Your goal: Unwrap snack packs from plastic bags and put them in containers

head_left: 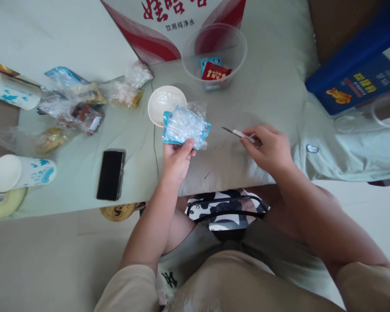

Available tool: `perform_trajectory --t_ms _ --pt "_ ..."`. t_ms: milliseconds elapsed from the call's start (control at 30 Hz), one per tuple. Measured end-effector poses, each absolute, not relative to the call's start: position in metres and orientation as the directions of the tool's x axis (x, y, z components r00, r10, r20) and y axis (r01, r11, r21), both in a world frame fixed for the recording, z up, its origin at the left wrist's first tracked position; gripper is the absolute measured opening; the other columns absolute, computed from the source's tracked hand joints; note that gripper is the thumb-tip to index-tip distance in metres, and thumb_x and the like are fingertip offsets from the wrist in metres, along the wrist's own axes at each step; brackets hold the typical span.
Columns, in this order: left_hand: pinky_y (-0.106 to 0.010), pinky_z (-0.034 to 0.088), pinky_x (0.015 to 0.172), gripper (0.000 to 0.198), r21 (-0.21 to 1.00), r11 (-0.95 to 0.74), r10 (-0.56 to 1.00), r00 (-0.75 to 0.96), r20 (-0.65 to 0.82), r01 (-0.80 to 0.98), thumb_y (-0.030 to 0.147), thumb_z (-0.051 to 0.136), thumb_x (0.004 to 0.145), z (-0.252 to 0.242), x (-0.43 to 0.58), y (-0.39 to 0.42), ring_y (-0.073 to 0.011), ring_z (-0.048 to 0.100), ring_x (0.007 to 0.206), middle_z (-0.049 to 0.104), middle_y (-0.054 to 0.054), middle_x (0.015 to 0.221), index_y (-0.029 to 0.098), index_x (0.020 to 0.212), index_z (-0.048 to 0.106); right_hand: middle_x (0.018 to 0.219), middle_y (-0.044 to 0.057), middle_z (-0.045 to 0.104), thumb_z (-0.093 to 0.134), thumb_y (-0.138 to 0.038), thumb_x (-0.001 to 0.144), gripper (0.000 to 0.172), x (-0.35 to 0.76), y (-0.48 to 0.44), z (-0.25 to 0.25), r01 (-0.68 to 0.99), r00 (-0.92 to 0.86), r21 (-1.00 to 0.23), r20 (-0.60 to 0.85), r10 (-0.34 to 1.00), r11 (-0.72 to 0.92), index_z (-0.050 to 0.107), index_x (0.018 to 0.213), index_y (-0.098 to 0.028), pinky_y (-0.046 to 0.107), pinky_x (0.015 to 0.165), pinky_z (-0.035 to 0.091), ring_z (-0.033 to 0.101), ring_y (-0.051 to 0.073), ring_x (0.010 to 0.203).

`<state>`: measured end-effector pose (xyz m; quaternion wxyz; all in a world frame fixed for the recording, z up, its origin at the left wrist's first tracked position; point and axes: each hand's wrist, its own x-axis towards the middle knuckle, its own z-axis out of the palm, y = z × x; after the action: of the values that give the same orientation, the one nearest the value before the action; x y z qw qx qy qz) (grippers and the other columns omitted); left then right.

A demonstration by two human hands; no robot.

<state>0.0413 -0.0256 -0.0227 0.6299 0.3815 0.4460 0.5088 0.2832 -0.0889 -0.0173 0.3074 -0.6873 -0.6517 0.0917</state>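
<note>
My left hand [176,162] is closed on a blue packet [186,125] with crinkled clear plastic over its face, thumb on top. The packet is held above the table, overlapping the near rim of a small white bowl [167,93]. My right hand [269,147] is closed around a small knife [235,131] with a thin dark blade and a whitish handle. Its blade points left toward the packet and stays apart from it. Beyond both hands stands a clear plastic tub [235,52] with a red sachet [214,71] and a blue sachet [211,62] inside.
To the left lie several plastic-wrapped packets [84,115], a black phone [111,174] and two paper cups [35,171]. A white-and-red carton [162,39] stands at the back. On the right are a blue box [354,82] and clear plastic containers [357,119]. A cloth covers the table.
</note>
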Motion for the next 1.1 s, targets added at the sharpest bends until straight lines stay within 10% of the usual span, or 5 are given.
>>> perform_trajectory --t_ms 300,467,567,833,1100 --pt "-0.031 0.055 0.076 0.049 0.984 0.049 0.954 0.284 -0.096 0.168 0.05 0.089 0.074 -0.036 0.06 -0.047 -0.019 0.068 0.079 0.068 -0.003 0.087 0.023 0.102 0.059 0.104 0.012 0.072 0.063 -0.027 0.089 0.014 0.299 -0.074 -0.028 0.908 0.19 -0.404 0.165 0.968 -0.109 0.072 0.1 -0.024 0.039 0.069 0.044 0.065 0.031 0.089" --pt "-0.053 0.044 0.118 0.075 0.784 -0.397 0.918 0.21 0.337 0.477 0.054 0.081 0.079 -0.038 0.054 -0.041 -0.0372 0.056 0.139 0.06 -0.019 0.146 0.02 0.139 0.054 0.099 0.013 0.07 0.057 -0.024 0.091 0.019 0.299 -0.072 -0.029 0.872 0.135 -0.489 0.276 0.951 0.018 0.072 0.103 -0.024 0.047 0.086 0.051 0.065 0.033 0.097" --pt "-0.057 0.037 0.125 0.073 0.675 -0.485 0.872 0.372 0.319 0.556 0.048 0.085 0.074 -0.039 0.054 -0.036 -0.0405 0.052 0.145 0.059 -0.019 0.151 0.021 0.137 0.06 0.096 0.011 0.07 0.054 -0.023 0.093 0.021 0.294 -0.073 -0.027 0.802 0.059 -0.583 0.295 0.954 0.13 0.071 0.104 -0.024 0.044 0.084 0.053 0.066 0.03 0.094" --pt "-0.043 0.056 0.105 0.011 0.868 -0.244 0.947 0.3 0.117 0.432 0.03 0.07 0.088 -0.025 0.051 -0.029 -0.0276 0.073 0.114 0.078 -0.011 0.118 0.023 0.092 0.077 0.094 0.011 0.073 0.052 -0.024 0.094 0.02 0.278 -0.073 -0.024 0.734 -0.038 -0.652 0.239 0.97 0.189 0.071 0.099 -0.023 0.041 0.08 0.055 0.07 0.028 0.088" --pt "-0.021 0.043 0.04 0.026 0.88 0.429 0.902 0.043 -0.43 -0.203 0.038 0.077 0.075 -0.014 0.041 -0.014 -0.0129 0.063 0.05 0.063 0.002 0.065 0.021 0.07 0.058 0.108 0.011 0.076 0.061 -0.022 0.085 0.048 0.265 -0.075 -0.029 0.686 -0.302 -0.632 0.202 0.932 0.36 0.068 0.133 -0.024 0.044 0.091 0.057 0.07 0.029 0.099"
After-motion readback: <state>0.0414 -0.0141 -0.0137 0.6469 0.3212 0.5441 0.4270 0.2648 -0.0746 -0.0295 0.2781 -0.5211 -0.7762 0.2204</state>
